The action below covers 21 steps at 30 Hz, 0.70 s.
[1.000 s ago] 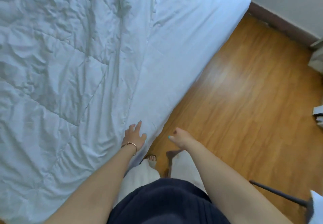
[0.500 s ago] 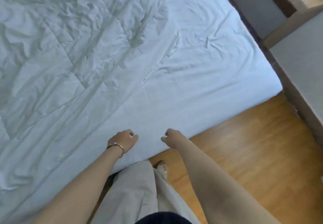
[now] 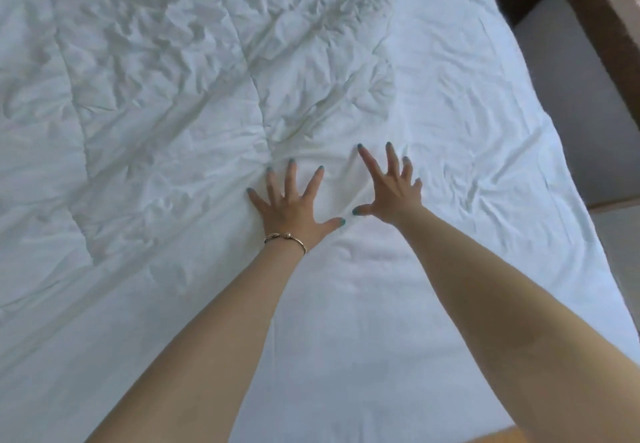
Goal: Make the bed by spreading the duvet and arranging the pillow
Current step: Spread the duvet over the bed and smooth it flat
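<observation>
A white quilted duvet (image 3: pixel 166 103) covers nearly the whole bed, crumpled in its upper and left parts and smoother toward the near edge. My left hand (image 3: pixel 289 205), with a gold bracelet at the wrist, lies flat on the duvet with its fingers spread wide. Just to its right, my right hand (image 3: pixel 391 188) also presses on the fabric with straight, splayed fingers. Small folds bunch up ahead of both sets of fingertips. No pillow is in view.
The bed's right edge (image 3: pixel 568 200) runs diagonally down the frame. Beyond it stand a grey wall (image 3: pixel 571 103) and a dark wooden board (image 3: pixel 602 20). A sliver of wooden floor (image 3: pixel 498 437) shows at the bottom right.
I have leaned over the bed. Both hands went from hanging loosely curled by the bed's edge to lying flat with spread fingers on the duvet, further in.
</observation>
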Each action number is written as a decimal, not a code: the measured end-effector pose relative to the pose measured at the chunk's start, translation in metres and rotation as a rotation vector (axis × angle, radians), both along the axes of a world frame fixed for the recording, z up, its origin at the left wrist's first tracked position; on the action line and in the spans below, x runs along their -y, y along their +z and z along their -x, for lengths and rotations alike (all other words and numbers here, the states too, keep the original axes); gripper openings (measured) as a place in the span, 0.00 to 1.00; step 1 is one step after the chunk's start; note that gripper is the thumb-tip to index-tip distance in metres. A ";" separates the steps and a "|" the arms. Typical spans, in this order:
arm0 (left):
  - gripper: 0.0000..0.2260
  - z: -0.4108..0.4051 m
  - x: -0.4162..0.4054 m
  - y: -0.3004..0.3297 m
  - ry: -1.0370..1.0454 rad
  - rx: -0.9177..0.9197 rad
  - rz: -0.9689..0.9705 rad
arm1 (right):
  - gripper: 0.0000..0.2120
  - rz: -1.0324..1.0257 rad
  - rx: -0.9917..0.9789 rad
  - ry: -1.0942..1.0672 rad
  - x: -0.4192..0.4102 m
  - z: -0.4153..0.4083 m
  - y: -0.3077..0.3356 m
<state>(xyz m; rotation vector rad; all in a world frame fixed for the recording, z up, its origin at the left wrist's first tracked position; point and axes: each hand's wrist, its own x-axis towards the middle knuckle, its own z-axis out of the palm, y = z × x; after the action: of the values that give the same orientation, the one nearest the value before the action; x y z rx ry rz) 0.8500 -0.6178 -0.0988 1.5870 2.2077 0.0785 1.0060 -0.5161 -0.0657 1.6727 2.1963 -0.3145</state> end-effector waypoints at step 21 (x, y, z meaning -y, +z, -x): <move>0.37 -0.074 0.164 0.049 -0.030 0.222 0.498 | 0.24 0.436 0.004 0.667 0.086 -0.100 0.009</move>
<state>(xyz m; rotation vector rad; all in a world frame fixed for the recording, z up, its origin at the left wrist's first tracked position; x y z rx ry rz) 0.9245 -0.7821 -0.0501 1.2642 1.8469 -0.2711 1.1060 -0.6021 -0.0563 0.6668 2.3147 -0.5441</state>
